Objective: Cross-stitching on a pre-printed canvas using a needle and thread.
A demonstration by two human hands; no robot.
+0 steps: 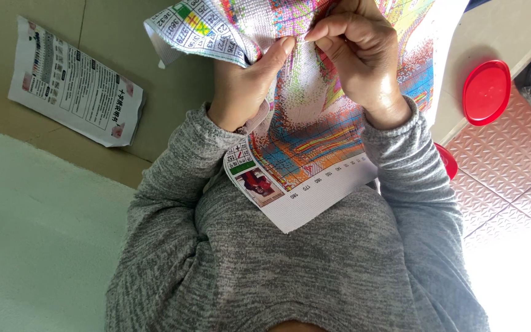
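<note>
1. Left hand (244, 86) clamped on a fold of cross-stitch cloth (314, 135), held up near the chest.
2. Right hand (354, 52) pinched shut at the cloth's upper middle; needle too small to confirm.
3. Likely risks: pricked left thumb, slipped fold, snagged thread.
4. Red lid (485, 92) lying far right; no container contents visible.
5. Printed leaflet (75, 83) lying left.
</note>
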